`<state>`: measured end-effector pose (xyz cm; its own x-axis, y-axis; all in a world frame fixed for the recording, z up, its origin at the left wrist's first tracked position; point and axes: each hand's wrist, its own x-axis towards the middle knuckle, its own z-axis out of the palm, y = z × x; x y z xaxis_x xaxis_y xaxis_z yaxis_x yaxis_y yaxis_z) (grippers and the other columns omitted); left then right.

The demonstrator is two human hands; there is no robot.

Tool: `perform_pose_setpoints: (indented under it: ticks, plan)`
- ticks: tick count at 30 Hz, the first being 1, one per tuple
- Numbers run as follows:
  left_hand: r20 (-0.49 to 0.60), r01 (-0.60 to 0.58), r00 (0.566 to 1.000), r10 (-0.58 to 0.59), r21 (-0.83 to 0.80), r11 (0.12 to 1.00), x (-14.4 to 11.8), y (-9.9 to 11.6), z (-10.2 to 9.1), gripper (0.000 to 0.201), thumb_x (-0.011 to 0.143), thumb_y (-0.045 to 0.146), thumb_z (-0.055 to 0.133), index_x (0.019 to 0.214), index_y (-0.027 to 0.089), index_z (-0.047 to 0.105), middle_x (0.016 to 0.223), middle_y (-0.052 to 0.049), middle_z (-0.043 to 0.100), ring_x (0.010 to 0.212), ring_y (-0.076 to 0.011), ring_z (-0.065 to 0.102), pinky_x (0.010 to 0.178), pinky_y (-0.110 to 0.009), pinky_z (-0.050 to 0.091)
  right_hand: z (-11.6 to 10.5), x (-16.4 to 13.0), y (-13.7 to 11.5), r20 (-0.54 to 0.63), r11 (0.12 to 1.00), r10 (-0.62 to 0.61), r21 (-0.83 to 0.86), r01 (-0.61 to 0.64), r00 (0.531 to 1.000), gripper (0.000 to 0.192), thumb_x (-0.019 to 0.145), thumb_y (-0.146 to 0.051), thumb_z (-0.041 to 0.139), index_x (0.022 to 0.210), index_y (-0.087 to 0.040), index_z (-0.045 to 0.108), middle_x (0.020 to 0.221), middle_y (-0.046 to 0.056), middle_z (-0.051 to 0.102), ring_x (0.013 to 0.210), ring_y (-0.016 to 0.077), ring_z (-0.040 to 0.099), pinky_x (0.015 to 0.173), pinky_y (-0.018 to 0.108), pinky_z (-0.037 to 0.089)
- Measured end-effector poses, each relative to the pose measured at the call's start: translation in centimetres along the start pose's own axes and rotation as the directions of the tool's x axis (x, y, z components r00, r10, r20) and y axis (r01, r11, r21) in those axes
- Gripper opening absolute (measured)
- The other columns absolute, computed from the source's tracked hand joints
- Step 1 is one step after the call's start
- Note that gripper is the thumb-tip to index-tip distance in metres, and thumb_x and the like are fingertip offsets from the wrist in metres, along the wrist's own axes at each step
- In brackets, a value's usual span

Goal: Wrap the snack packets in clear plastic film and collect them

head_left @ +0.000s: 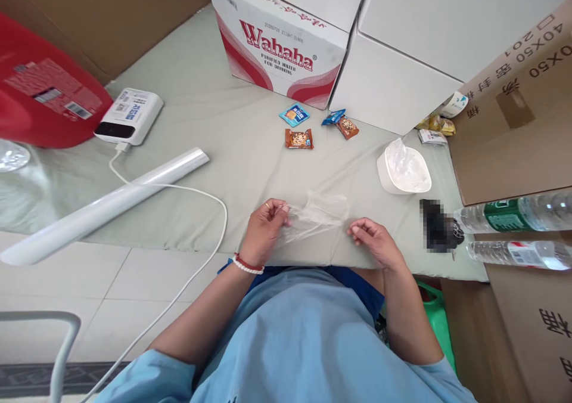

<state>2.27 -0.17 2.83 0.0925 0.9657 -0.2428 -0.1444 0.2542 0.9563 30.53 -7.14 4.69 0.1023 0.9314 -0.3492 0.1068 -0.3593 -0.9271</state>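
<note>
Bag: clear plastic bag [318, 213] lies on the grey-green sheet [214, 111] just in front of the person, stretched between both hands.
Left hand: left hand [264, 227] has thumb and fingertips pinched together on the bag's left edge; a ring and a red-and-white bracelet [247, 264] show on it.
Right hand: right hand [373, 240] has its fingers curled at the bag's right corner; whether they truly clamp the film or only touch it I cannot tell.
Step in hand: judging by the pinch, the film layers are being rubbed apart at the mouth.
How to do it well: slide thumb against forefinger in opposite directions rather than pulling; keep the other hand steadying the far corner so the film stays taut and flat; thin film tears or clings, so gentle pressure suits.
Nearby: four snack packets [299, 138] lie farther up the sheet, well apart from the bag; a white holder of more bags [403, 169] sits to the right.
Also about: white roll [102, 203], white cable [196, 260], water carton [281, 39], two bottles [513, 215].
</note>
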Motion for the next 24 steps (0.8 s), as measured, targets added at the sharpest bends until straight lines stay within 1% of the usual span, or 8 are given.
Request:
perform_pose_setpoints:
  ticks: [3,5,8,11,14,18,21,24]
  plan:
    - [0.083,-0.127,0.99,0.115,0.16,0.979,-0.8,0.6,0.1,0.03,0.087,0.048,0.07,0.091,0.019,0.071,0.06,0.006,0.052,0.056,-0.0091,0.042,0.057,-0.023,0.035,-1.6,1.1,-0.8,-0.19,0.975,-0.169,-0.177,0.136,0.967,0.034,0.091,-0.055,0.069,0.097,-0.022,0.069,0.098,0.005,0.071,0.083,0.0172,0.06,0.076,0.031,0.051]
    - [0.177,-0.209,0.969,0.171,0.22,0.953,-1.6,0.9,0.5,0.029,0.089,0.047,0.068,0.091,0.018,0.073,0.062,0.005,0.053,0.055,-0.0088,0.039,0.054,-0.023,0.032,-1.6,2.4,-1.4,-0.227,0.927,-0.303,-0.296,0.231,0.925,0.039,0.092,-0.056,0.066,0.114,-0.024,0.067,0.114,0.008,0.07,0.102,0.022,0.063,0.088,0.037,0.052]
    - [0.261,-0.34,0.926,0.273,0.26,0.904,-2.4,1.2,0.9,0.026,0.092,0.043,0.067,0.092,0.019,0.076,0.064,0.003,0.058,0.055,-0.0087,0.039,0.054,-0.023,0.034,-0.1,4.5,-1.9,-0.014,0.809,-0.404,-0.472,0.35,0.915,0.059,0.087,-0.055,0.072,0.137,-0.027,0.06,0.13,0.011,0.066,0.125,0.0277,0.056,0.106,0.047,0.047]
    - [0.253,-0.415,0.9,0.354,0.253,0.874,-2.8,1.5,0.3,0.024,0.094,0.04,0.066,0.098,0.02,0.078,0.068,0.001,0.06,0.057,-0.0089,0.042,0.055,-0.023,0.036,1.6,5.8,-1.4,0.228,0.751,-0.335,-0.521,0.405,0.914,0.045,0.085,-0.051,0.075,0.122,-0.025,0.07,0.105,0.008,0.072,0.115,0.0279,0.059,0.105,0.047,0.046]
    - [0.144,-0.309,0.947,0.288,0.164,0.937,-2.5,1.5,-1.0,0.029,0.097,0.042,0.064,0.114,0.022,0.076,0.08,-0.001,0.068,0.053,-0.0069,0.041,0.051,-0.022,0.036,2.0,5.7,-0.9,0.193,0.831,-0.298,-0.429,0.354,0.935,0.027,0.088,-0.049,0.071,0.093,-0.023,0.073,0.085,0.004,0.069,0.089,0.0215,0.061,0.087,0.038,0.051]
    - [-0.035,-0.154,0.988,0.152,-0.067,0.986,-1.6,1.5,-2.3,0.05,0.093,0.045,0.07,0.139,0.026,0.061,0.094,-0.003,0.075,0.047,-0.0038,0.039,0.045,-0.019,0.035,0.6,4.3,-0.8,-0.021,0.977,-0.194,-0.093,0.191,0.981,0.031,0.081,-0.051,0.079,0.087,-0.022,0.07,0.078,-0.001,0.066,0.071,0.0151,0.059,0.072,0.03,0.051]
    - [-0.054,-0.066,0.997,0.056,-0.222,0.973,-1.0,1.6,-2.4,0.076,0.088,0.043,0.077,0.154,0.032,0.043,0.106,-0.004,0.077,0.043,-0.0019,0.035,0.04,-0.018,0.031,-0.5,3.0,-0.4,-0.097,0.987,-0.098,0.115,0.109,0.99,0.033,0.077,-0.051,0.085,0.082,-0.023,0.068,0.07,-0.003,0.061,0.061,0.0137,0.056,0.061,0.028,0.05]
    - [-0.008,0.029,0.999,-0.033,-0.31,0.95,-0.4,1.9,-2.3,0.092,0.083,0.041,0.082,0.16,0.037,0.031,0.116,-0.005,0.077,0.041,-0.0004,0.033,0.037,-0.017,0.029,-1.9,1.4,0.4,-0.141,0.972,-0.152,0.157,0.173,0.978,0.028,0.077,-0.046,0.086,0.082,-0.024,0.07,0.071,-0.002,0.059,0.059,0.0132,0.055,0.058,0.027,0.048]
